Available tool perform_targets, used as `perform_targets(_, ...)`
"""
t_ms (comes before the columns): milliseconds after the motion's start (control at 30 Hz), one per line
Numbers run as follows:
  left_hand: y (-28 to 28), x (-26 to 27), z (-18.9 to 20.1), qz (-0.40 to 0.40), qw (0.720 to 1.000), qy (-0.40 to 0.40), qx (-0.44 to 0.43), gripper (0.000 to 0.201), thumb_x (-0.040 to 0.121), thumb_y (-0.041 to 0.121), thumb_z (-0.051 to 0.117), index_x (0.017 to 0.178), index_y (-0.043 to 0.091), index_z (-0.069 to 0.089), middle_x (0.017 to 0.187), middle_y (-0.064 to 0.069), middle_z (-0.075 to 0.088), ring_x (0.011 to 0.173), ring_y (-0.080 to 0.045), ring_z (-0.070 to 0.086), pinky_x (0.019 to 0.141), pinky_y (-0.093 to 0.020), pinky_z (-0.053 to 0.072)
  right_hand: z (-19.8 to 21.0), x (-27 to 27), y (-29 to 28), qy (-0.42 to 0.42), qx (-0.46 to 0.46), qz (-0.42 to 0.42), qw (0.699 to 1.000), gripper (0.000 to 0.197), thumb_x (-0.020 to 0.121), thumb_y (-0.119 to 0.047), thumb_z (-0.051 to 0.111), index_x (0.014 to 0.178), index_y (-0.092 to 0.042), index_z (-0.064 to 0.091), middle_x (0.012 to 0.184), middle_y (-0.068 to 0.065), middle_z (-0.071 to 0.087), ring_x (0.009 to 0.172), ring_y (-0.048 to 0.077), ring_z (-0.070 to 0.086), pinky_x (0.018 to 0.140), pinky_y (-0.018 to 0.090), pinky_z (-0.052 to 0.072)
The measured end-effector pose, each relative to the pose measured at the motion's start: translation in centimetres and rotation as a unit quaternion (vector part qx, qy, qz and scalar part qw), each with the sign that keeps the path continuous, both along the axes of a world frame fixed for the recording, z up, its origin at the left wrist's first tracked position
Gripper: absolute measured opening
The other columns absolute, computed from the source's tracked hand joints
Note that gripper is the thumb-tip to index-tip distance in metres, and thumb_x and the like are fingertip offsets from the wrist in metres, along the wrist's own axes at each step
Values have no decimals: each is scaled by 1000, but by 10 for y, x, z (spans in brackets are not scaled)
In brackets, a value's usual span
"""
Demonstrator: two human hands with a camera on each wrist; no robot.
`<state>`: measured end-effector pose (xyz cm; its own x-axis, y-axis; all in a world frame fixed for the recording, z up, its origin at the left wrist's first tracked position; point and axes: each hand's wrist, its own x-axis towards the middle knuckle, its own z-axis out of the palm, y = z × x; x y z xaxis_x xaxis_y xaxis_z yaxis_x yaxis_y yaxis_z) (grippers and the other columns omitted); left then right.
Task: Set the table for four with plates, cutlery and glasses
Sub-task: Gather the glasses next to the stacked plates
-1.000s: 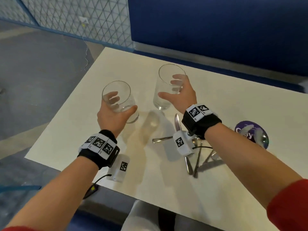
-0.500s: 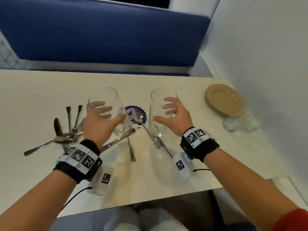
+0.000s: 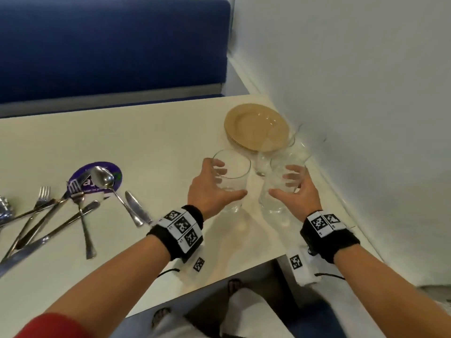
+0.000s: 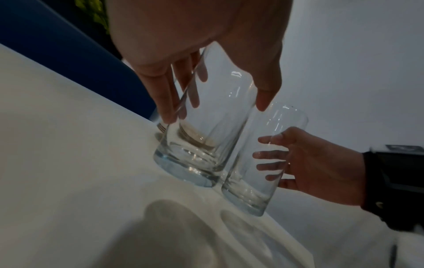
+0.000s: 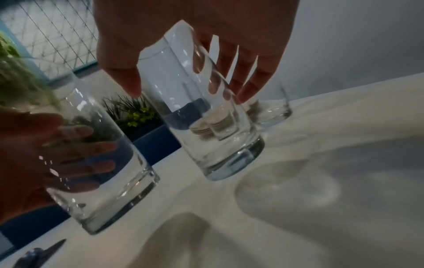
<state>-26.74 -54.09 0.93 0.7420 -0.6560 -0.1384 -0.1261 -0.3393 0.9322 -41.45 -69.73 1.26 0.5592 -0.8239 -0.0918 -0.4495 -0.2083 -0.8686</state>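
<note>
My left hand [image 3: 228, 182] grips a clear tumbler [image 3: 238, 176] by its side, thumb toward me and fingers behind it. The right hand [image 3: 280, 184] holds a second tumbler [image 3: 275, 203] the same way. Both glasses are slightly tilted, close together, at the table's right end. In the left wrist view the left hand [image 4: 215, 110] wraps its glass [image 4: 201, 148], with the other glass [image 4: 257, 172] beside it. In the right wrist view the right hand [image 5: 189, 94] holds its glass [image 5: 218, 145]. A stack of tan plates [image 3: 256, 126] lies just beyond. Loose cutlery [image 3: 80, 211] lies to the left.
More empty glasses [image 3: 295, 145] stand between the plates and the white wall [image 3: 353, 118], which borders the table's right edge. A purple sticker [image 3: 83, 172] lies under a spoon. A blue bench back [image 3: 109, 45] runs behind the cream table [image 3: 158, 142]. A knife [image 3: 136, 208] lies near my left wrist.
Both hands have carried their glasses from the table's left end, across the cutlery, to the right end beside the plates. My view has swung right with them.
</note>
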Motion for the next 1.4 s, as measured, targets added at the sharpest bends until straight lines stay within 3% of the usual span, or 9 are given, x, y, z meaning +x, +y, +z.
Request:
perform_targets(100,-50,-26,-6,-7,1000,-16,-4,74,56,38,88,113,29,42,113,11,56,101,-11,58,84,-29,51,-8,-25,-47,7,1,9,1000,62,64,-16,83,113,-35,48,110,-5,57,101,14,57,71,13,39)
perform_targets(233,-95,-53,-13,5,999,-39,0,74,55,33,89,115,28,46,112,8,44,97,-10,53,78,-18,42,-13,-48,-94,1,17,16,1000,65,64,-12,83,115,-32,47,113,-3,55,102,15,56,73,14,41)
perform_targets(467,-133,-82,-28,10,998,-52,30,75,55,33,88,119,30,48,110,9,44,100,-9,50,85,-23,45,-27,-61,-129,-12,30,29,999,68,63,-13,84,118,-30,47,115,-3,56,106,16,56,86,24,46)
perform_targets(567,-140,-90,-35,28,998,-46,19,75,56,27,88,120,28,48,112,11,44,102,-10,51,87,-23,45,-31,-61,-135,-15,42,42,998,70,65,-12,83,122,-28,46,117,-5,54,108,14,54,95,32,45)
perform_targets(800,-152,-90,-39,91,995,18,-47,84,55,15,89,116,24,32,113,2,46,106,-16,51,93,-25,45,-33,-50,-140,-16,53,59,997,73,67,-15,83,127,-18,41,125,-3,52,113,13,52,93,24,39)
perform_targets(1000,-151,-83,-45,98,994,-5,-42,79,53,19,90,110,18,36,108,0,43,96,-14,48,83,-19,43,-34,-42,-141,-16,59,52,997,70,67,-16,83,124,-19,42,122,-7,51,116,14,51,94,24,40)
perform_targets(1267,-144,-76,-38,82,996,-5,-28,84,54,23,91,116,25,34,115,3,44,103,-12,48,85,-16,41,-33,-40,-136,33,34,23,999,83,62,-23,86,129,-17,37,127,-3,43,119,13,44,100,27,39)
perform_targets(1333,-138,-76,-35,74,997,-5,-20,89,53,24,92,120,25,34,117,4,43,105,-11,48,88,-20,43,-35,-46,-131,55,6,-3,998,85,58,-27,88,125,-15,37,123,-2,40,114,14,45,98,28,41)
perform_targets(1400,-125,-72,-33,65,998,-1,-14,93,52,25,92,124,24,33,119,5,42,107,-12,48,89,-23,44,-37,-55,-119,80,-26,-24,996,76,55,-29,88,111,-16,39,112,-2,41,105,18,48,92,31,45)
